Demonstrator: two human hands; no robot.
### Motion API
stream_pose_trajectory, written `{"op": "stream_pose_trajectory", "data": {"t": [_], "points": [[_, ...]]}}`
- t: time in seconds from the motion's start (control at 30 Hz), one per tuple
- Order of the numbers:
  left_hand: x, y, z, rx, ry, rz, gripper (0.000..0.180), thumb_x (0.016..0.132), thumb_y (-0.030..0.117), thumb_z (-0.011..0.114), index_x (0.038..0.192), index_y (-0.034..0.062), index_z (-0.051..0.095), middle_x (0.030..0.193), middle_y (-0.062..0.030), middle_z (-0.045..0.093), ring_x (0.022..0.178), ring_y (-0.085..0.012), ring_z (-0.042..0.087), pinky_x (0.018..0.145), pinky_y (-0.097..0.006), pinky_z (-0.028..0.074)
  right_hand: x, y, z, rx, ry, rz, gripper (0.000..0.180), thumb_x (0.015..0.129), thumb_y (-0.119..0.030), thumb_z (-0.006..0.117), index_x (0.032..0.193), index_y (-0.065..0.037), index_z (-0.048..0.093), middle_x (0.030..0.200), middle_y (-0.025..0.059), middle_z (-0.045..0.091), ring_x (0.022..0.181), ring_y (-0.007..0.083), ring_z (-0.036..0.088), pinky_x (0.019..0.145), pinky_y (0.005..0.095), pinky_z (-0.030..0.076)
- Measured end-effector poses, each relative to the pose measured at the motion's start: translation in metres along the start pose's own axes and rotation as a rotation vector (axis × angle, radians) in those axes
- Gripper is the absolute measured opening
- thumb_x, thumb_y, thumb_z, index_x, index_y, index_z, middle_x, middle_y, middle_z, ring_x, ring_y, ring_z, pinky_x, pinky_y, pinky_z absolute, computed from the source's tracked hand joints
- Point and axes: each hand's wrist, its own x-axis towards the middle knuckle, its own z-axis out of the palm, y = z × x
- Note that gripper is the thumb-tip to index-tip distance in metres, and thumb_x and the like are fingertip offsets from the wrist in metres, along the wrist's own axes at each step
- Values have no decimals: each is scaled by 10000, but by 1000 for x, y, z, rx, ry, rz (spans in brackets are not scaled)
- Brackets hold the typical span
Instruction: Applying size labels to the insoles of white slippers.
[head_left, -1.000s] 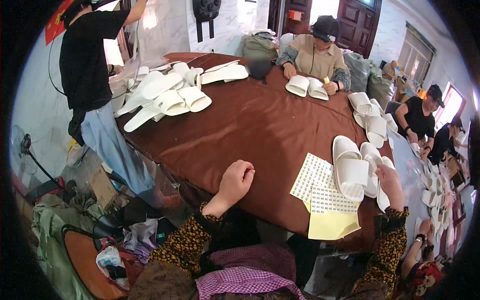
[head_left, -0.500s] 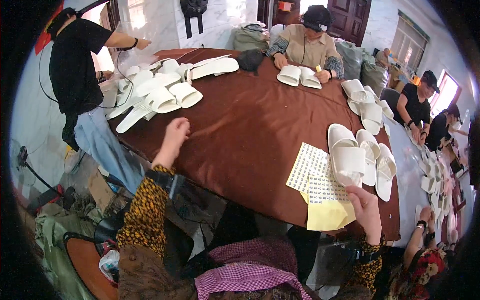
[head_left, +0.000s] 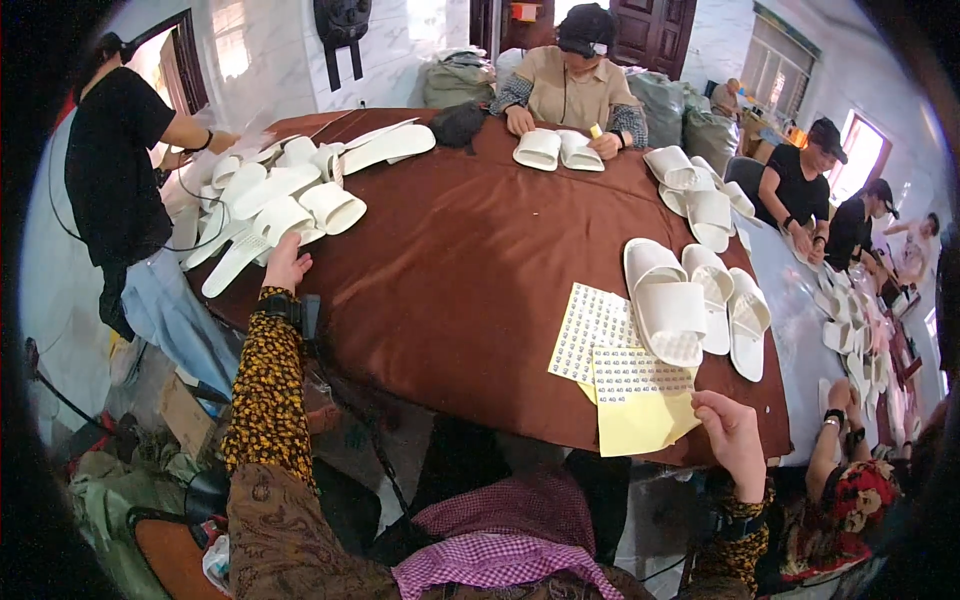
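My left hand (head_left: 289, 264) reaches to the near edge of a pile of white slippers (head_left: 265, 190) at the table's left. Its fingers point at a slipper (head_left: 284, 219), thumb apart; whether they touch it I cannot tell. My right hand (head_left: 733, 432) is closed in a pinch beside the right edge of a yellow sticker sheet (head_left: 640, 425). What it pinches, if anything, is too small to make out. Under that sheet lies another sheet of small printed labels (head_left: 590, 325). Just beyond, several white slippers (head_left: 672, 305) lie side by side, some overlapping.
A brown cloth (head_left: 450, 270) covers the table. Across it, a person (head_left: 575, 85) handles a pair of white slippers (head_left: 560, 148). Another person (head_left: 120, 180) stands at the left, beside the pile. More slippers (head_left: 708, 215) lie far right; others work along a side table (head_left: 785, 330).
My left hand has moved forward and left to the slipper pile, its fingers now extended. My right hand has shifted slightly nearer me, beside the sheet's edge. The whole view has shifted slightly.
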Motion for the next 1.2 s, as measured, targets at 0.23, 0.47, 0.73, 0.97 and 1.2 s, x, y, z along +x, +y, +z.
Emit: {"op": "stream_pose_trajectory", "data": {"t": [0.23, 0.47, 0.73, 0.97, 1.2], "points": [[-6, -2, 4, -23, -82, 264, 263, 904, 251, 587, 1102, 77, 592, 969, -69, 606, 777, -190, 578, 663, -322, 507, -4, -7, -9, 25, -13, 49, 202, 910, -23, 575, 1094, 41, 627, 881, 149, 695, 773, 146, 641, 720, 284, 503], [-57, 4, 30, -237, -139, 183, 261, 898, 111, 599, 1153, 52, 610, 896, -42, 615, 714, -153, 584, 627, -276, 515, 9, -13, -23, 74, 43, -59, 197, 910, -48, 563, 1055, 56, 646, 899, 112, 704, 808, 154, 641, 747, 291, 511], [-201, -25, 69, 98, -538, 401, 404, 920, 30, 549, 1321, 21, 501, 1132, -131, 548, 837, -158, 536, 679, -271, 488, 66, 27, -86, 1027, 105, -142, 372, 1009, -261, 488, 1235, 29, 545, 1019, 105, 668, 766, 150, 608, 718, 292, 486], [-305, -58, 127, -389, -462, -249, 445, 891, -13, 550, 1331, 40, 510, 951, -92, 570, 839, -145, 546, 677, -262, 483, 129, 20, -175, 1301, 336, 16, 241, 1011, -279, 476, 954, -87, 611, 765, 14, 638, 638, 148, 580, 634, 316, 480], [-418, -88, 187, -276, -650, -420, 483, 909, 13, 520, 1387, 68, 472, 950, -104, 636, 780, -142, 594, 693, -284, 511, 174, -35, -217, 1411, 312, -368, 172, 994, -169, 469, 913, -62, 578, 709, 11, 606, 603, 136, 559, 583, 292, 469]]}}
